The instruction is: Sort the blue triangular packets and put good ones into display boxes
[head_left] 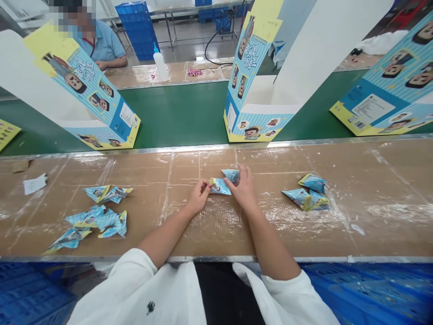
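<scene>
A light-blue and yellow printed packet point(220, 186) lies between my hands over the middle of the bench. My left hand point(200, 195) pinches its yellow left end between thumb and fingers. The thumb of my right hand point(244, 186) rests at the packet's right edge, with the fingers curled around a second blue packet point(230, 174) just behind it. How firmly the right fingers grip that second one is partly hidden. To the left lie several similar packets point(98, 219) in a loose group. Three more packets point(311, 194) sit in a cluster to the right.
Beyond the bench point(189, 234) runs a green conveyor belt point(179, 113) carrying tall printed cartons point(259, 115). Across it, a person in a blue shirt point(110, 40) sits near a white bottle point(160, 65). Blue crates point(379, 289) stand below the bench's near edge. A paper scrap point(34, 184) lies left.
</scene>
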`<state>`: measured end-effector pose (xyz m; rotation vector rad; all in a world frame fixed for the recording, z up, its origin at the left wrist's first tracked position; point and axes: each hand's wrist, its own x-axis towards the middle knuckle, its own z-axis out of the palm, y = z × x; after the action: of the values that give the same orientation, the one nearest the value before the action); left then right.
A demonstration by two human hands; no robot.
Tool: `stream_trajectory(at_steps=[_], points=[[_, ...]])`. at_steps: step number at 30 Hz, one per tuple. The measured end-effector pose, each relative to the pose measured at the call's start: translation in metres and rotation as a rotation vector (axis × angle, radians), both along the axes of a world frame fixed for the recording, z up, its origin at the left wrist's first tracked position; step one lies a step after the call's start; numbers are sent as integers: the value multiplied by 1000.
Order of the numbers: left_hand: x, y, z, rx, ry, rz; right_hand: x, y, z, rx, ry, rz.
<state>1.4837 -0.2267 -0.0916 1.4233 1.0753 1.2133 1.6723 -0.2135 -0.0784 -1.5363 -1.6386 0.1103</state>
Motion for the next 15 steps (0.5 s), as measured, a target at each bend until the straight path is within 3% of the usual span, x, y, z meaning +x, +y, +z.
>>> stream_trajectory(at_steps=[5,9,12,15], points=[[-2,8,-3,-56,-147,196,-2,4,-8,-180,118,103],[-1,11,-4,-110,-224,258,-3,-1,3,-298,758,176],[1,10,-3,-140,-233,260,-3,-8,17,-357,1078,402],[1,10,-2,-155,-208,244,-6,-17,30,-409,970,657]])
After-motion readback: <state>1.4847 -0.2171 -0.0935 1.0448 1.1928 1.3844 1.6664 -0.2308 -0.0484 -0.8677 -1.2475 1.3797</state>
